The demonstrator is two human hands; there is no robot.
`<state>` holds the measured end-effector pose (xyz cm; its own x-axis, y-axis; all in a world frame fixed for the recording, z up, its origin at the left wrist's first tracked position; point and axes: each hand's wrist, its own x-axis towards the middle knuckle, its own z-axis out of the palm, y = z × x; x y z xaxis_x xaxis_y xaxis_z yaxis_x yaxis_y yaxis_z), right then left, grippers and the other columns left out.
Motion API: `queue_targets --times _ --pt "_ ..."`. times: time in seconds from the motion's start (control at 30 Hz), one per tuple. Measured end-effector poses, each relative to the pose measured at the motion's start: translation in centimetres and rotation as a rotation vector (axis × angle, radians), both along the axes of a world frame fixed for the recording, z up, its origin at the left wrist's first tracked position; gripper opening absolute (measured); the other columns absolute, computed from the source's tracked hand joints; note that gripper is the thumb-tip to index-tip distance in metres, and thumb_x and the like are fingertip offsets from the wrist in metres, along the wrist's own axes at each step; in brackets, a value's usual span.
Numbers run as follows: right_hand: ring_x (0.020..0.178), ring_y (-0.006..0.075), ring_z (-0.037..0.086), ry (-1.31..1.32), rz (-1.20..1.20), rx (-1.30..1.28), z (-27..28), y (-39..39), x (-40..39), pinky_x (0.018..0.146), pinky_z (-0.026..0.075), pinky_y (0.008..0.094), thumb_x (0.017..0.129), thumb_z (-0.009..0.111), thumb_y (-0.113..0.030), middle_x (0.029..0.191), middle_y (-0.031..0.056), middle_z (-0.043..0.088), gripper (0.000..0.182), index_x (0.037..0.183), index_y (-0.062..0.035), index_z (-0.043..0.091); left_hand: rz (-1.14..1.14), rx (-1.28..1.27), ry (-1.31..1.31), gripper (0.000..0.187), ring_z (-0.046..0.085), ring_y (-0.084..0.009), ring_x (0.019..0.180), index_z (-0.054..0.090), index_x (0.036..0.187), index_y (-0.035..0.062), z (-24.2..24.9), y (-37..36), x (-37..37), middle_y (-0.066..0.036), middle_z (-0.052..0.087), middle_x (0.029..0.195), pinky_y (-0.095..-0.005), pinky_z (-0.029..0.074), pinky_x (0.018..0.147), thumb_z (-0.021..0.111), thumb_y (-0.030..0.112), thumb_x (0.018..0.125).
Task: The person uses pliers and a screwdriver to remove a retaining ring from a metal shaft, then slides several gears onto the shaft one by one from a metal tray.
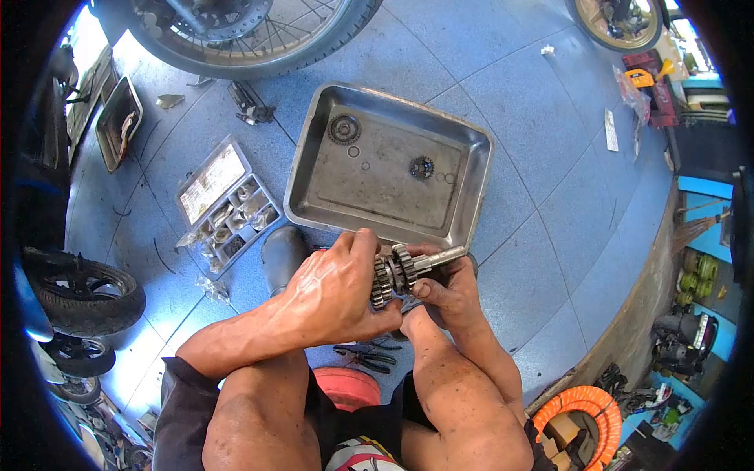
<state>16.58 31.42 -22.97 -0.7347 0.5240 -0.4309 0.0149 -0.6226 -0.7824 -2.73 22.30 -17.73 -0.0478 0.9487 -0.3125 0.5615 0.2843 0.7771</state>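
Note:
Between my hands, above the near edge of the metal tray (302, 177), is a gear shaft (399, 268) with several toothed gears on it. My left hand (339, 284) is wrapped round the geared end, thumb below and fingers over the top. My right hand (454, 292) grips the bare shaft end, which points up and to the right; the thumb lies near the gears. In the tray lie a larger gear (344, 130), a smaller dark gear (422, 167) and a few thin rings (353, 152).
Left of the tray stands an open compartment box (228, 208) with small bagged parts. A motorcycle wheel (259, 55) is at the top. Pliers (365, 358) and a red stool (345, 386) are below my hands. A coiled orange hose (577, 424) lies at lower right.

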Motion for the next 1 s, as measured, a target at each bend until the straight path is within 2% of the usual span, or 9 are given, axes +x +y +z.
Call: queue_targets --times 0.23,0.33,0.4,0.5,0.57,0.6,0.67,0.8,1.0 --pt "0.104 0.0191 0.064 0.020 -0.017 0.121 -0.1 -0.6 -0.6 0.093 0.051 0.0323 0.068 0.088 -0.009 0.113 0.0116 0.066 0.058 0.119 0.0035 0.062 -0.051 -0.058 -0.011 0.058 0.061 -0.0508 0.083 0.041 0.108 -0.0068 -0.4 -0.6 -0.5 -0.033 0.057 0.092 -0.0521 0.052 0.072 0.074 0.024 0.072" --pt "0.106 0.0194 0.063 0.038 -0.020 0.208 0.0 -0.4 -0.7 0.093 0.051 0.0324 0.067 0.089 -0.008 0.114 0.0112 0.065 0.059 0.118 0.0030 0.063 -0.008 0.071 -0.062 0.055 0.061 -0.0498 0.082 0.044 0.108 -0.0058 -1.3 -0.8 -0.5 -0.031 0.057 0.092 -0.0512 0.051 0.071 0.074 0.021 0.072" --pt "0.107 0.0195 0.062 0.039 -0.019 0.239 0.1 -0.2 -0.7 0.094 0.051 0.0326 0.067 0.089 -0.008 0.115 0.0110 0.064 0.059 0.118 0.0027 0.063 0.064 0.130 -0.186 0.057 0.064 -0.0421 0.087 0.052 0.110 -0.0030 -1.7 -0.8 -0.7 -0.024 0.062 0.096 -0.0441 0.052 0.074 0.079 0.022 0.065" --pt "0.106 0.0196 0.063 0.073 0.058 0.386 0.0 0.0 -0.6 0.095 0.050 0.0332 0.067 0.089 -0.009 0.115 0.0104 0.064 0.059 0.119 0.0021 0.063 0.070 0.137 -0.325 0.052 0.062 -0.0438 0.084 0.050 0.107 -0.0055 -1.2 -0.6 -0.5 -0.025 0.060 0.093 -0.0468 0.051 0.070 0.078 0.014 0.069" --pt "0.105 0.0195 0.063 0.074 0.069 0.400 -0.2 0.1 -0.4 0.095 0.050 0.0331 0.067 0.089 -0.010 0.115 0.0101 0.064 0.060 0.120 0.0019 0.063 0.103 0.099 -0.309 0.056 0.064 -0.0414 0.087 0.052 0.109 -0.0035 -1.2 -0.7 -0.2 -0.023 0.062 0.094 -0.0441 0.052 0.072 0.081 0.018 0.067" --pt "0.105 0.0195 0.063 0.073 0.068 0.400 -0.1 0.0 -0.4 0.095 0.050 0.0331 0.067 0.089 -0.010 0.115 0.0101 0.064 0.060 0.120 0.0019 0.063 0.137 0.061 -0.293 0.059 0.066 -0.0389 0.089 0.054 0.111 -0.0016 -1.3 -0.7 -0.1 -0.021 0.064 0.095 -0.0415 0.053 0.075 0.084 0.022 0.065" --pt "0.104 0.0186 0.063 0.032 0.003 0.175 0.1 -0.3 -0.3 0.094 0.049 0.0320 0.068 0.089 -0.011 0.113 0.0098 0.065 0.060 0.120 0.0022 0.063 0.125 0.115 -0.201 0.060 0.065 -0.0388 0.089 0.054 0.111 -0.0014 -1.8 -0.8 0.4 -0.021 0.064 0.095 -0.0418 0.053 0.074 0.084 0.022 0.065" --pt "0.104 0.0176 0.063 0.034 0.025 0.214 -0.4 0.0 0.0 0.093 0.049 0.0311 0.068 0.089 -0.011 0.111 0.0096 0.066 0.059 0.119 0.0022 0.063 0.083 0.174 -0.034 0.059 0.065 -0.0388 0.089 0.054 0.111 -0.0011 -2.1 -0.6 0.8 -0.019 0.062 0.095 -0.0428 0.054 0.074 0.083 0.021 0.065" --pt "0.103 0.0174 0.063 -0.012 -0.011 0.143 0.0 0.0 0.0 0.092 0.050 0.0308 0.067 0.089 -0.013 0.111 0.0105 0.067 0.060 0.119 0.0028 0.063 0.091 0.147 -0.044 0.058 0.065 -0.0383 0.090 0.053 0.113 0.0000 -1.9 -0.4 1.0 -0.019 0.062 0.096 -0.0424 0.054 0.074 0.082 0.020 0.066"
